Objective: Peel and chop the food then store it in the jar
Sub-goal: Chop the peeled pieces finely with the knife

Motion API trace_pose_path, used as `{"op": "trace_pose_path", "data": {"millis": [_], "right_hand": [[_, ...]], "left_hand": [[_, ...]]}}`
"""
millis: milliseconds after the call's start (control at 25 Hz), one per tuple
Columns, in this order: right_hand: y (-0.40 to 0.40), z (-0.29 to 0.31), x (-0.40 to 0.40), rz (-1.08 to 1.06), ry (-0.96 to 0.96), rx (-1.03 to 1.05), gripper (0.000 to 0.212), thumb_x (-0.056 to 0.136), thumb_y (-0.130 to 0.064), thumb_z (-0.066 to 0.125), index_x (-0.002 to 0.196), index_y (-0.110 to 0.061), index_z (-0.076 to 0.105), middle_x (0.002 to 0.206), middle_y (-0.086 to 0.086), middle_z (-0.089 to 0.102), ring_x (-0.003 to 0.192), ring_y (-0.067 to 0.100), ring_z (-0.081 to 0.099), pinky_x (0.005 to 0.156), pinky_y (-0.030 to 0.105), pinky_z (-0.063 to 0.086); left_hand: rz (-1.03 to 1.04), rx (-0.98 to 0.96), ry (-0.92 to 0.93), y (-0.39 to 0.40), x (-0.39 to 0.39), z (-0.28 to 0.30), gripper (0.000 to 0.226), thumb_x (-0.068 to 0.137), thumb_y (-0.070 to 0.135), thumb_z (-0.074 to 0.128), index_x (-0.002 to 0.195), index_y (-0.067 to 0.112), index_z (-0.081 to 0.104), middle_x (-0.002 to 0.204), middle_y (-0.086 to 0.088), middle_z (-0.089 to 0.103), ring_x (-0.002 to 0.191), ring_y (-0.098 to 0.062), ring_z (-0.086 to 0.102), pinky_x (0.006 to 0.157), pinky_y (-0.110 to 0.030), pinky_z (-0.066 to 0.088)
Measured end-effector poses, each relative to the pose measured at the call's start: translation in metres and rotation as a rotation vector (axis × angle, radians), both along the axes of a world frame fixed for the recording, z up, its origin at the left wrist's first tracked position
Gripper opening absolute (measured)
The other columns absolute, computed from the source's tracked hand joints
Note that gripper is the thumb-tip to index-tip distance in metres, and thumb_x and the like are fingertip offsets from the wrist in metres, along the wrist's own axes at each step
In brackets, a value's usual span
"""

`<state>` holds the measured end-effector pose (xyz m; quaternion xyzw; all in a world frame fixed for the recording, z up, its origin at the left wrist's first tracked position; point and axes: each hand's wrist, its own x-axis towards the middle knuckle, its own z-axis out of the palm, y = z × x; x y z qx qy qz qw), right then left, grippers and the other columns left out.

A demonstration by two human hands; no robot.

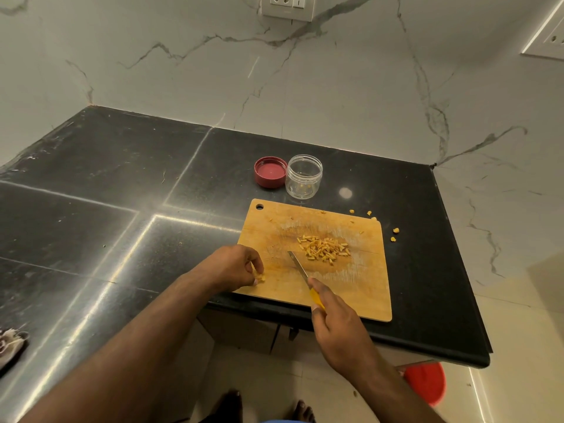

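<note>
On the rectangular wooden cutting board (320, 288), scored pale with cut marks, the right hand (335, 319) is gripping a yellow-handled knife (300, 268) while the left hand (241, 267) is pinching small yellow pieces (259, 277) near the board's left edge. Chopped yellow sticks (325, 250) are lying heaped mid-board. The clear round jar (304, 177) is standing open just behind it, touching its upturned red lid (270, 172), with bare glossy black countertop (106, 193) stretching leftward.

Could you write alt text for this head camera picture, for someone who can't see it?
A person's right hand holds a yellow-handled knife over a wooden cutting board beside a pile of chopped yellow food, while the left hand pinches a small piece. Behind the board stand an open clear jar and its red lid.
</note>
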<state>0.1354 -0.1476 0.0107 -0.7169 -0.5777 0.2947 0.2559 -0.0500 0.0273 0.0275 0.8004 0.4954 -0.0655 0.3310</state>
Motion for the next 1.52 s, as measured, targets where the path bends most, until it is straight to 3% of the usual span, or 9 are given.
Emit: {"op": "trace_pose_path", "data": {"millis": [360,520,600,720,840,1040,1240,1360,1520], "right_hand": [[-0.003,0.002,0.001,0.001,0.058,-0.014,0.051,0.104,-0.024,0.04,0.153,-0.033,0.028,0.134,-0.025,0.035,0.127,-0.005,0.039,0.104,0.011,0.033],[-0.004,0.001,0.003,-0.01,0.054,-0.033,0.051,0.105,-0.025,0.04,0.153,-0.035,0.026,0.133,-0.027,0.033,0.124,-0.01,0.033,0.094,-0.004,0.023],[-0.004,0.001,0.004,-0.017,0.06,-0.04,0.051,0.105,-0.026,0.04,0.153,-0.036,0.026,0.133,-0.028,0.033,0.123,-0.011,0.032,0.095,-0.002,0.024],[-0.005,0.001,0.006,-0.018,0.063,-0.037,0.051,0.104,-0.026,0.04,0.152,-0.037,0.027,0.133,-0.027,0.034,0.124,-0.009,0.035,0.099,0.005,0.028],[-0.004,0.0,0.008,-0.027,0.068,-0.034,0.051,0.104,-0.026,0.041,0.152,-0.037,0.027,0.133,-0.026,0.036,0.125,-0.005,0.04,0.1,0.01,0.035],[-0.002,0.001,0.011,-0.027,0.072,-0.024,0.051,0.104,-0.023,0.041,0.152,-0.034,0.029,0.136,-0.024,0.037,0.126,-0.003,0.041,0.102,0.013,0.038],[0.002,0.0,0.014,-0.056,0.07,-0.021,0.051,0.103,-0.024,0.042,0.151,-0.037,0.029,0.144,-0.014,0.045,0.116,0.002,0.051,0.091,0.014,0.043],[0.003,0.003,0.017,-0.073,0.079,-0.022,0.051,0.103,-0.023,0.042,0.151,-0.037,0.03,0.146,-0.014,0.043,0.112,-0.003,0.05,0.091,0.015,0.043],[0.006,0.0,0.019,-0.078,0.087,-0.013,0.052,0.102,-0.024,0.041,0.151,-0.037,0.03,0.147,-0.011,0.045,0.1,0.004,0.047,0.085,0.019,0.039]], "left_hand": [[0.074,0.088,-0.076,0.001,0.001,-0.001,0.006,0.094,0.028,0.062,0.097,0.03,0.066,0.098,0.009,0.067,0.09,-0.009,0.06,0.072,-0.026,0.05],[0.073,0.101,-0.01,0.0,0.008,0.003,0.009,0.093,0.03,0.057,0.101,0.027,0.061,0.095,0.006,0.065,0.083,-0.01,0.06,0.071,-0.029,0.052],[0.091,0.095,-0.001,0.001,0.01,0.006,0.01,0.095,0.031,0.055,0.102,0.026,0.06,0.095,0.005,0.064,0.081,-0.011,0.06,0.066,-0.027,0.048],[0.14,-0.006,-0.08,0.005,0.012,0.007,0.007,0.095,0.026,0.058,0.1,0.026,0.063,0.089,0.004,0.067,0.078,-0.011,0.063,0.062,-0.025,0.045],[0.197,-0.152,-0.169,0.009,0.01,0.005,0.006,0.094,0.02,0.062,0.096,0.023,0.066,0.082,0.0,0.071,0.08,-0.015,0.066,0.07,-0.029,0.053],[0.291,-0.247,-0.306,0.013,0.013,0.004,0.006,0.099,0.015,0.057,0.1,0.014,0.063,0.096,-0.008,0.073,0.08,-0.016,0.064,0.067,-0.027,0.053],[0.289,-0.146,-0.315,0.017,0.03,0.001,0.009,0.095,0.017,0.065,0.1,0.024,0.069,0.098,-0.002,0.069,0.092,-0.018,0.064,0.077,-0.033,0.055],[0.292,-0.115,-0.308,0.018,0.053,-0.001,0.01,0.093,0.019,0.068,0.102,0.025,0.067,0.098,0.001,0.067,0.093,-0.016,0.063,0.07,-0.028,0.055],[0.237,0.041,-0.184,0.02,0.062,-0.009,0.003,0.093,0.026,0.068,0.095,0.026,0.07,0.097,0.004,0.067,0.086,-0.011,0.059,0.065,-0.025,0.053]]}}
